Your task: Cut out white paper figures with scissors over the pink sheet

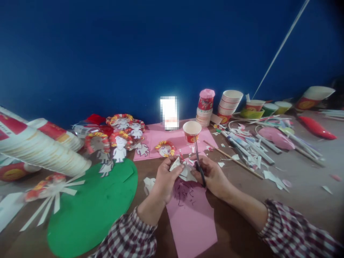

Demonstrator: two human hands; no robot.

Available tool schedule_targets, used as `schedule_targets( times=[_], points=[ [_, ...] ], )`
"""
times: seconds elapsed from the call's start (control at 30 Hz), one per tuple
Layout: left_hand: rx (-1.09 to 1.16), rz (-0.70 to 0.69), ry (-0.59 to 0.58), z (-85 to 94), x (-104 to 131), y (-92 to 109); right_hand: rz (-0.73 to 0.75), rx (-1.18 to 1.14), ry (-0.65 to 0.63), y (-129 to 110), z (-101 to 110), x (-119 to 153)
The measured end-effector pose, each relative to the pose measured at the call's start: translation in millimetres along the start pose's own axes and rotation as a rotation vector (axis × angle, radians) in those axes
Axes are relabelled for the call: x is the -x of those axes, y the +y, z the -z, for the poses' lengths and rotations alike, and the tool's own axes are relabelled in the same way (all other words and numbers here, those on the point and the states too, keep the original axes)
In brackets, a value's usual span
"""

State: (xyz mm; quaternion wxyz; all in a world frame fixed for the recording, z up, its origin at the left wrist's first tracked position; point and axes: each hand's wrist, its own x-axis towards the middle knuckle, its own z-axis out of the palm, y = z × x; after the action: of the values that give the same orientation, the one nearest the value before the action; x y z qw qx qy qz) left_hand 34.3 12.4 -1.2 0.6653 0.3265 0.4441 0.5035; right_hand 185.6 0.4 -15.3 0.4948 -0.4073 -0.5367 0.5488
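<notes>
My left hand (168,175) pinches a piece of white paper (185,172) between thumb and fingers. A pair of scissors (199,166) with dark handles is gripped in my right hand (213,175), its blades pointing up and away from me, close to the paper's right side. Below both hands lies a pink paper sheet (192,224) marked with dark scribbles. Just beyond them a red and white paper cup (192,132) stands upright on more pink paper. A round face cutout with a red and yellow rim (164,148) lies to the cup's left.
On the left are a green oval sheet (94,208), leaning stacked paper cups (51,150) and white figure cutouts (119,148). To the right lie a wooden stick (236,161), several markers (244,145) and paper scraps. More cup stacks (231,104) line the blue wall (120,53).
</notes>
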Motion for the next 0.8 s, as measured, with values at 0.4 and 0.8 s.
schedule_targets(
  times=[0.4, 0.8],
  points=[
    [-0.031, -0.036, 0.012, -0.4, -0.2, -5.5, -0.025, 0.042, -0.014, 2.7, -3.4, 2.0],
    [0.035, 0.000, -0.070, -2.9, 6.0, 1.2, -0.053, 0.001, 0.029, 3.8, -3.9, 1.9]
  ],
)
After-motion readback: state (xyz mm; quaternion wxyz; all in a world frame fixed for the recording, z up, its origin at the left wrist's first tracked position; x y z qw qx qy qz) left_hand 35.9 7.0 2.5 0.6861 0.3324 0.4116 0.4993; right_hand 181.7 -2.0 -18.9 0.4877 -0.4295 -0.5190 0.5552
